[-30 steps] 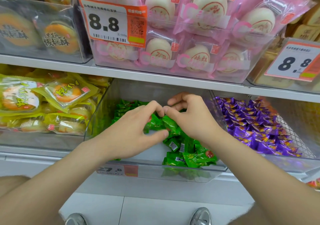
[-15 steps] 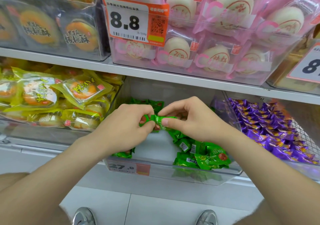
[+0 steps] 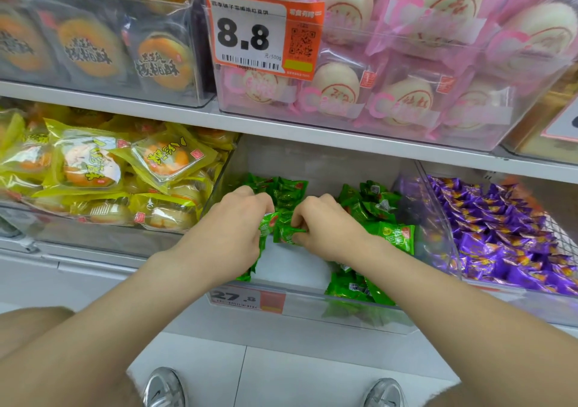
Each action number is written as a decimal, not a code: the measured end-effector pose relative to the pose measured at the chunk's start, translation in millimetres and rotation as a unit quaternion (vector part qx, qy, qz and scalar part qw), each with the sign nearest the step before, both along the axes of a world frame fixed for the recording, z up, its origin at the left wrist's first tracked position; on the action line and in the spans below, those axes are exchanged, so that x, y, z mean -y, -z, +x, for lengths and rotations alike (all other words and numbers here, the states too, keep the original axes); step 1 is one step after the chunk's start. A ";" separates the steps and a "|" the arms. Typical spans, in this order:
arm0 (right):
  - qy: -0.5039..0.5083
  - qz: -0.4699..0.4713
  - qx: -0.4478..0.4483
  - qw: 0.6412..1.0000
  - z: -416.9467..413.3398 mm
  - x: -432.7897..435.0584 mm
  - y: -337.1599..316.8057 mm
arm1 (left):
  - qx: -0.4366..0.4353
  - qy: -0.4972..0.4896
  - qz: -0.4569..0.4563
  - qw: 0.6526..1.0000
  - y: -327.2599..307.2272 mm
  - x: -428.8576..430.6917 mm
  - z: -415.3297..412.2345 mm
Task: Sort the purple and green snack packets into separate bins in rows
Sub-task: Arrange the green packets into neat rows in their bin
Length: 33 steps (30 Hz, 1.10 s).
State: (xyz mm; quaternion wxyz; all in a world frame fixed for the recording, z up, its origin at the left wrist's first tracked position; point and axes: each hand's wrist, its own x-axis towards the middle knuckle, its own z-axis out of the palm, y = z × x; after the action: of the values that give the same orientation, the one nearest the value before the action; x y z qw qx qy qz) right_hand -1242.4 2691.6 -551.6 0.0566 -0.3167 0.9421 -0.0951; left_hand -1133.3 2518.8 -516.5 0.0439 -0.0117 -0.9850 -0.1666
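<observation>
**Hands pinch two greens at mid-bin**

Both hands sit knuckles-up and nearly touching. My left hand has its fingers curled round one green packet. The right hand pinches a second packet just beside it, and the two wrappers touch between the thumbs. Neither hand is free.

Right under them is the bare white floor of the green bin. More green packets line the back wall behind the hands. A looser heap lies to the right of the right hand, and a few sit by the right forearm at the front lip. Further right, past the clear divider, the purple packets lie well apart from my hands. Left of the left hand are yellow packets, which are not part of the job.

I see no green among the purple, so I judge the colour split is largely done. The step in hand is rowing up the greens. The next move calls for setting these two down side by side on the bare floor, against the back row, without dragging the loose heap.

Half a second ago one packet was stretched between the fingertips. Now the fingers are tucked tighter, and the hands have closed together.
</observation>
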 end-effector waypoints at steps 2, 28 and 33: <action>-0.001 0.000 -0.014 1.000 -3.2 3.4 6.4 | 0.004 -0.012 -0.010 1.000 2.3 1.7 -0.7; -0.097 -0.199 0.085 0.971 21.9 -15.3 -39.9 | -0.041 -0.017 0.109 0.993 -2.8 -5.7 2.0; -0.039 -0.102 0.022 0.994 8.5 -28.0 -31.1 | 0.021 -0.001 0.071 0.997 8.0 0.5 3.7</action>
State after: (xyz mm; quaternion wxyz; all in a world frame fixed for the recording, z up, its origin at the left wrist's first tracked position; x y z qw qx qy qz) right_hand -1233.9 2719.6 -520.5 0.0482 -0.3553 0.9129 -0.1953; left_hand -1129.7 2518.4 -524.6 0.0243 -0.0045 -0.9715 -0.2358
